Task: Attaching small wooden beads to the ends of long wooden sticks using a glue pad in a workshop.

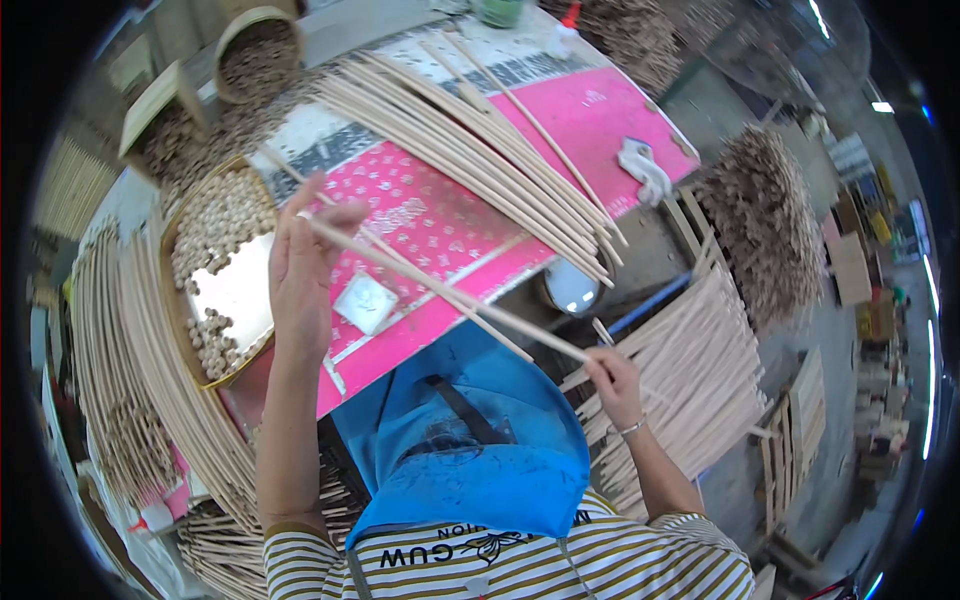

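My right hand (612, 382) is closed round the near end of a long, pale wooden stick (440, 285), off the right side of the pink-covered table (610, 105). The stick slants up to my left hand (300, 260), whose fingers are closed about its far end; the exact contact there is blurred. Beneath it, a second thin stick (480, 322) crosses the table at a similar slant. Close to my left hand stands a yellow-rimmed tray (168, 290) with many small wooden beads (225, 215). A small white square packet (366, 303) lies under the held stick.
A row of sticks (470, 150) lies across the table, beside a white cloth (645, 172). Tipped containers (258, 55) spill small brown pieces at the back left. Stacked sticks (690, 350) stand at my right, and more bundles (120, 350) at my left.
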Demonstrator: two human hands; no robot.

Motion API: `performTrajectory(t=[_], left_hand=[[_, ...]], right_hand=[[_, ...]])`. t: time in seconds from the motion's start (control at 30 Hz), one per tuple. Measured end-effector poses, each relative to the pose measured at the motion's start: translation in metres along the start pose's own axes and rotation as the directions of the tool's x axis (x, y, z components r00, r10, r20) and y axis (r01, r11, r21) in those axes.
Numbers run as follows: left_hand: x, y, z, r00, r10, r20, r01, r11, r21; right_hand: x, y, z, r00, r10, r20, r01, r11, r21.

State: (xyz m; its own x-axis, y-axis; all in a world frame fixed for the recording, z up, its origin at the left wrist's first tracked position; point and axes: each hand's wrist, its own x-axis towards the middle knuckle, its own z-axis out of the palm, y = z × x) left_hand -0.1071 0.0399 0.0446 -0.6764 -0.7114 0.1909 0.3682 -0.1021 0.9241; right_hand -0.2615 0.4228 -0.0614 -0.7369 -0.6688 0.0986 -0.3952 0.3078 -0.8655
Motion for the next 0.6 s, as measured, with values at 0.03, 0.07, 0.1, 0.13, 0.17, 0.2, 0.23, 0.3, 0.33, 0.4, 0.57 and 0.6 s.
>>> performTrajectory(t=[0.03, 0.07, 0.1, 0.13, 0.17, 0.2, 0.23, 0.3, 0.33, 0.4, 0.57, 0.6], left_hand=[[-0.001, -0.003, 0.019, 1.0, -0.001, 0.013, 0.001, 0.999, 0.035], [0.0, -0.007, 0.035, 1.0, 0.004, 0.028, -0.006, 0.998, 0.07], [-0.001, -0.016, 0.041, 0.998, -0.016, 0.066, 0.009, 0.995, 0.099], [-0.005, -0.026, 0.04, 0.991, -0.082, 0.106, 0.072, 0.992, 0.099], [-0.012, -0.035, 0.038, 0.979, -0.15, 0.138, 0.136, 0.985, 0.106], [-0.02, -0.039, 0.041, 0.959, -0.238, 0.155, 0.208, 0.959, 0.191], [-0.029, -0.046, 0.037, 0.939, -0.296, 0.174, 0.264, 0.946, 0.185], [-0.042, -0.062, 0.035, 0.909, -0.376, 0.182, 0.347, 0.922, 0.172], [-0.048, -0.066, 0.032, 0.908, -0.378, 0.178, 0.349, 0.92, 0.177], [-0.057, -0.073, 0.027, 0.894, -0.42, 0.158, 0.386, 0.899, 0.206], [-0.088, -0.076, 0.018, 0.848, -0.526, 0.063, 0.499, 0.833, 0.24], [-0.092, -0.08, 0.019, 0.821, -0.564, 0.089, 0.531, 0.811, 0.244]], right_hand=[[-0.006, 0.011, -0.008, 0.987, 0.006, -0.159, -0.012, 0.999, -0.038], [-0.014, 0.029, -0.016, 0.937, 0.104, -0.332, -0.099, 0.995, 0.033], [-0.023, 0.056, -0.031, 0.864, 0.169, -0.474, -0.16, 0.985, 0.059], [-0.032, 0.083, -0.046, 0.772, 0.226, -0.593, -0.209, 0.973, 0.099], [-0.042, 0.1, -0.059, 0.708, 0.214, -0.673, -0.242, 0.969, 0.053], [-0.051, 0.117, -0.071, 0.639, 0.191, -0.745, -0.278, 0.96, 0.007], [-0.062, 0.141, -0.08, 0.58, 0.208, -0.788, -0.326, 0.945, 0.01], [-0.091, 0.197, -0.104, 0.431, 0.216, -0.876, -0.427, 0.904, 0.013], [-0.106, 0.215, -0.12, 0.409, 0.3, -0.862, -0.589, 0.808, 0.002], [-0.115, 0.255, -0.144, 0.426, 0.162, -0.89, -0.669, 0.718, -0.19], [0.076, 0.112, -0.106, 0.806, -0.006, -0.592, -0.133, 0.973, -0.19], [0.11, 0.079, -0.094, 0.85, -0.118, -0.513, -0.04, 0.957, -0.287]])
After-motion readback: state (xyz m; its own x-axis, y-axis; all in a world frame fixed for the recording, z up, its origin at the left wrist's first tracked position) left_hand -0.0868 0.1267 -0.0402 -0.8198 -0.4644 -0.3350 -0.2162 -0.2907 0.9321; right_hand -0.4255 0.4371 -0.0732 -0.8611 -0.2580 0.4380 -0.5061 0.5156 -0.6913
